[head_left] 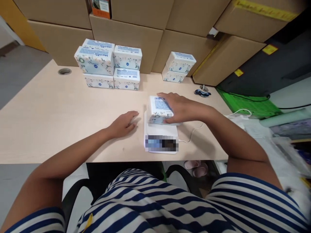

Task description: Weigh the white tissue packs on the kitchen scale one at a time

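My right hand [178, 106] grips a white, flower-printed pack of tissues [159, 108] from its right side, thumb low at the front and fingers over the top. The pack is over the rear of a white digital scale [161, 130]; whether it rests fully on the plate I cannot tell. The scale's display is blurred out. To the left of the scale, my left hand [123, 124] lies on the table with fingers apart and nothing in it. More tissue packs [98, 61] are stacked at the back left, and two others [181, 63] form a stack at the back right.
Cardboard boxes [131, 38] form a wall behind the table [48, 129]. A white cable [194, 131] runs from the scale to the right. A small dark bundle [202, 93] lies near a cable hole at the right. Another round hole [64, 71] is at the left.
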A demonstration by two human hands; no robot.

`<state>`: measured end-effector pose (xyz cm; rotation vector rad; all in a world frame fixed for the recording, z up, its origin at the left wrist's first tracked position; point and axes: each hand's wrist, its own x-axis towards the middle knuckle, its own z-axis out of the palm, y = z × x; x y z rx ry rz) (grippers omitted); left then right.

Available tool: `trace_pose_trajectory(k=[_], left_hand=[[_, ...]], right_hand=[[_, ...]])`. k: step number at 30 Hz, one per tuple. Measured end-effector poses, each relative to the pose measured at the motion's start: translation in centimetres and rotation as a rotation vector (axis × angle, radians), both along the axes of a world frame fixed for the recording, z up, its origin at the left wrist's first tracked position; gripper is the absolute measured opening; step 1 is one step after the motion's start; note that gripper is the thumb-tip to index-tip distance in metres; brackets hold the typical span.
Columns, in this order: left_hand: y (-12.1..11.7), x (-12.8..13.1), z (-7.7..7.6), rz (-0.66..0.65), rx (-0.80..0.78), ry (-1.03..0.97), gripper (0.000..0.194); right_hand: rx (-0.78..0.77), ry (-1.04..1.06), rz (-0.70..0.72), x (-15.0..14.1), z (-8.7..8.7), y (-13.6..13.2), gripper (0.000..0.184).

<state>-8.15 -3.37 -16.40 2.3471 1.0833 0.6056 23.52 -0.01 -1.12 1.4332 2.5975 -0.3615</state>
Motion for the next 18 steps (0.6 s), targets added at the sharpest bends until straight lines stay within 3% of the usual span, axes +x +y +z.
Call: trace_pose_trajectory(k=[9,18], left_hand=[[0.1,0.1,0.3,0.015,0.001,0.057,0.062],[0.0,0.5,0.3,0.000,-0.006,0.051,0.060]], right_hand=[[0.038,0.082,0.081,1.3,-2.2,-2.8,0.121],[0.081,0.030,0.118,1.6,-3.4,-3.2,0.116]])
